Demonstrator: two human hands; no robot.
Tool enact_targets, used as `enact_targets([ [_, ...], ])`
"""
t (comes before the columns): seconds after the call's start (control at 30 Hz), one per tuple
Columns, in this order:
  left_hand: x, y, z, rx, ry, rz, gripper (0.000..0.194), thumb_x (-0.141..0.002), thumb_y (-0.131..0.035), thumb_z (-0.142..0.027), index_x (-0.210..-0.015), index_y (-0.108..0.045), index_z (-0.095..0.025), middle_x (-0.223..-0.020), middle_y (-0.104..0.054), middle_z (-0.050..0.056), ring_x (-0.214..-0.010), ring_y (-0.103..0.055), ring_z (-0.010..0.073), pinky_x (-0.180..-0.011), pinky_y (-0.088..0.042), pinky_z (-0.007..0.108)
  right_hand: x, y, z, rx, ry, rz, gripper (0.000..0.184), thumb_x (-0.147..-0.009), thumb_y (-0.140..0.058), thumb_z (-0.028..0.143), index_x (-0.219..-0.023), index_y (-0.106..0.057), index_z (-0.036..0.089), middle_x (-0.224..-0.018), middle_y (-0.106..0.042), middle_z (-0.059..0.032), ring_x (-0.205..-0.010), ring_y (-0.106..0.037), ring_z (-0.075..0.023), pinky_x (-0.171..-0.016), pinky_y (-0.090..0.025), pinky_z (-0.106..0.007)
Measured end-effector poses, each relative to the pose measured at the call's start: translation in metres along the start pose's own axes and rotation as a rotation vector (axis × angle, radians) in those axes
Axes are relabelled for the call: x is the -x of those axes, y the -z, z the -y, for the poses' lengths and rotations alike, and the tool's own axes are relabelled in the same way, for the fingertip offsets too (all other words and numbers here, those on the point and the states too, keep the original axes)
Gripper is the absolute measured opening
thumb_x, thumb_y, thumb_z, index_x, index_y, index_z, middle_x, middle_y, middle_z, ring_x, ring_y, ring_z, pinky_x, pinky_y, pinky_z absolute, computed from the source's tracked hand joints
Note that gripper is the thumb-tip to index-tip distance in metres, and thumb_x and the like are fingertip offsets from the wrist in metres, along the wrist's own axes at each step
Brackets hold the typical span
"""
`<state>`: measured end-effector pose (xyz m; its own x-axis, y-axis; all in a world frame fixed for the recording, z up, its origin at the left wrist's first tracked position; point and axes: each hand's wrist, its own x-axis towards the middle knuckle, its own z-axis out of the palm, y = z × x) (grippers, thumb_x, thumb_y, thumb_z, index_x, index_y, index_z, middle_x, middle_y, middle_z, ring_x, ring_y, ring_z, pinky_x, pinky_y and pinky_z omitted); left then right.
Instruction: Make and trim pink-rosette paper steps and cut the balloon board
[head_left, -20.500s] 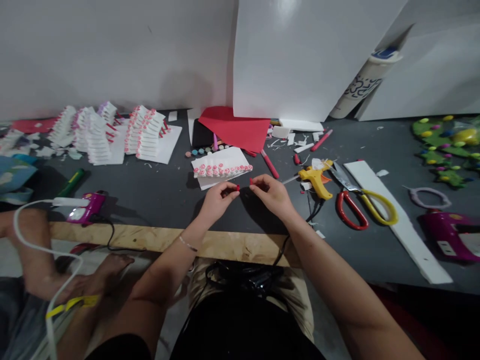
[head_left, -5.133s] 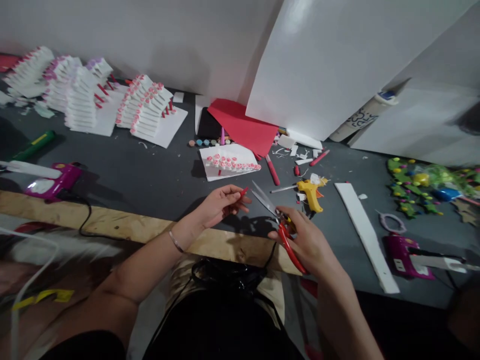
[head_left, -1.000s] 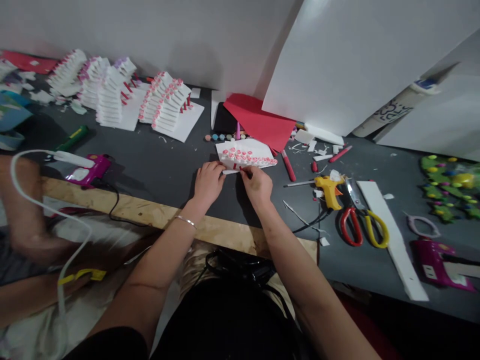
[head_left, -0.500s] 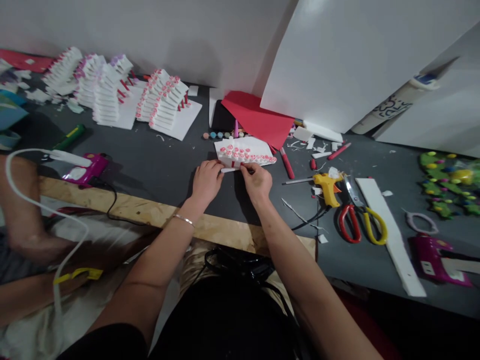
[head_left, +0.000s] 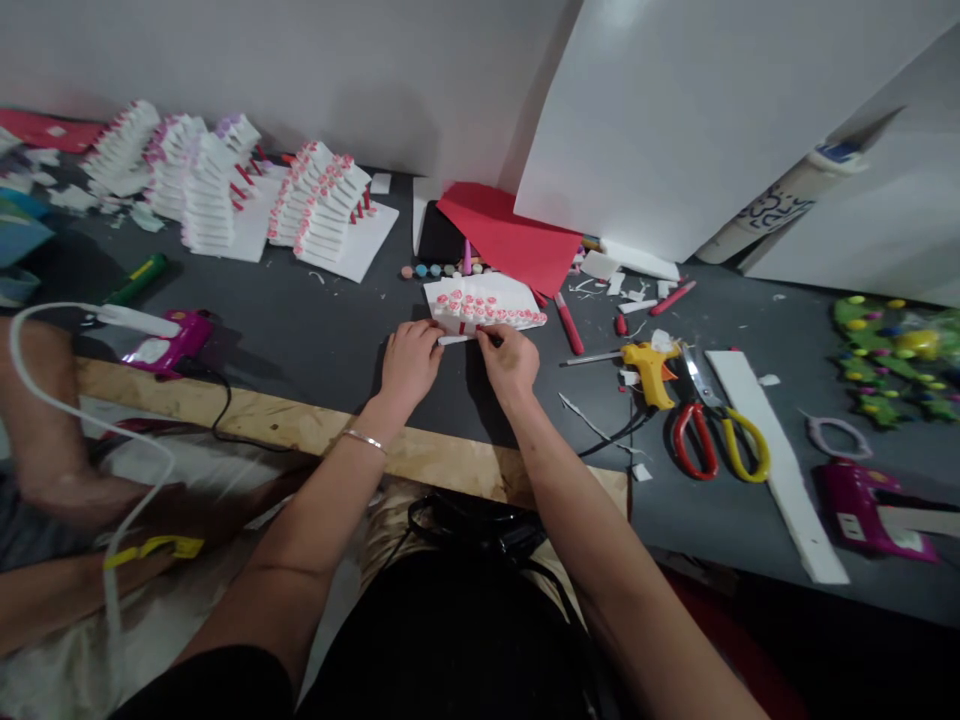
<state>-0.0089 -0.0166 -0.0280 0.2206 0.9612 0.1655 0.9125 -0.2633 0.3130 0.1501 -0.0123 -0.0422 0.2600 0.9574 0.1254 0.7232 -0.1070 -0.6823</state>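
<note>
A white foam or card model (head_left: 491, 310) with rows of pink-swirled ends lies on the dark table in front of me. Short red strips (head_left: 462, 327) show on its near side, and a white edge sticks out below them. At the model's near left corner, my left hand (head_left: 411, 365) is closed, its fingertips gripping the edge. My right hand (head_left: 511, 362) pinches close to the middle of the near side, where one red strip meets the fingertips. The fingers partly hide what they press there.
Similar finished-looking models (head_left: 330, 215) stand at the back left. To the right lie a yellow glue gun (head_left: 649, 372), scissors (head_left: 696, 440), a white strip (head_left: 780, 465) and a red marker (head_left: 569, 324). Red paper (head_left: 514, 235) lies behind. Another person's arm (head_left: 52, 440) is at left.
Both hands stay at the model with almost the same grip. The whole view has shifted slightly; nothing is visibly picked up or let go.
</note>
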Motion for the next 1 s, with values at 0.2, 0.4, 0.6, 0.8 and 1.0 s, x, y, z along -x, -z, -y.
enact_targets([
  [0.2, 0.0004, -0.0008, 0.0004, -0.015, -0.006, -0.007, 0.025, -0.094, -0.051, -0.021, -0.113, -0.066, -0.020, -0.127, -0.064, 0.011, -0.120, -0.052, 0.0296, -0.095, -0.043, 0.046, 0.0000, -0.0007, -0.0009, 0.012, 0.022, 0.001, 0.023, -0.090, -0.056, 0.034, -0.093, -0.075, 0.022, -0.092, -0.076, -0.0055, -0.088, -0.068, -0.0231, -0.078, -0.047, -0.031],
  [0.4, 0.0005, -0.0003, 0.0002, -0.011, -0.012, -0.002, 0.025, -0.094, -0.051, -0.021, -0.113, -0.066, -0.021, -0.127, -0.064, 0.011, -0.120, -0.052, 0.0300, -0.095, -0.043, 0.046, 0.0004, -0.0001, -0.0019, -0.011, 0.026, -0.002, 0.024, -0.090, -0.055, 0.034, -0.093, -0.075, 0.021, -0.094, -0.076, -0.0070, -0.088, -0.068, -0.0233, -0.081, -0.047, -0.032],
  [0.6, 0.0000, 0.0001, 0.0006, -0.003, -0.011, -0.005, 0.024, -0.093, -0.051, -0.020, -0.112, -0.066, -0.022, -0.127, -0.064, 0.011, -0.120, -0.051, 0.0297, -0.096, -0.043, 0.046, 0.0002, -0.0010, -0.0037, -0.041, 0.049, -0.023, 0.024, -0.089, -0.053, 0.031, -0.092, -0.074, 0.019, -0.093, -0.076, -0.0076, -0.089, -0.067, -0.0231, -0.083, -0.047, -0.032],
  [0.8, 0.0004, 0.0003, 0.0001, -0.009, -0.006, -0.005, 0.025, -0.093, -0.051, -0.021, -0.113, -0.066, -0.021, -0.127, -0.064, 0.012, -0.121, -0.052, 0.0300, -0.097, -0.043, 0.047, 0.0004, -0.0020, -0.0041, -0.022, 0.066, -0.003, 0.024, -0.089, -0.054, 0.033, -0.091, -0.073, 0.020, -0.092, -0.075, -0.0064, -0.089, -0.067, -0.0227, -0.081, -0.048, -0.032],
  [1.0, 0.0006, 0.0001, 0.0010, -0.012, -0.003, -0.010, 0.025, -0.093, -0.052, -0.021, -0.113, -0.067, -0.022, -0.127, -0.064, 0.011, -0.121, -0.052, 0.0294, -0.097, -0.043, 0.046, 0.0016, -0.0012, -0.0034, -0.028, 0.054, -0.002, 0.021, -0.088, -0.055, 0.032, -0.089, -0.072, 0.020, -0.088, -0.074, -0.0057, -0.085, -0.066, -0.0220, -0.078, -0.047, -0.030],
])
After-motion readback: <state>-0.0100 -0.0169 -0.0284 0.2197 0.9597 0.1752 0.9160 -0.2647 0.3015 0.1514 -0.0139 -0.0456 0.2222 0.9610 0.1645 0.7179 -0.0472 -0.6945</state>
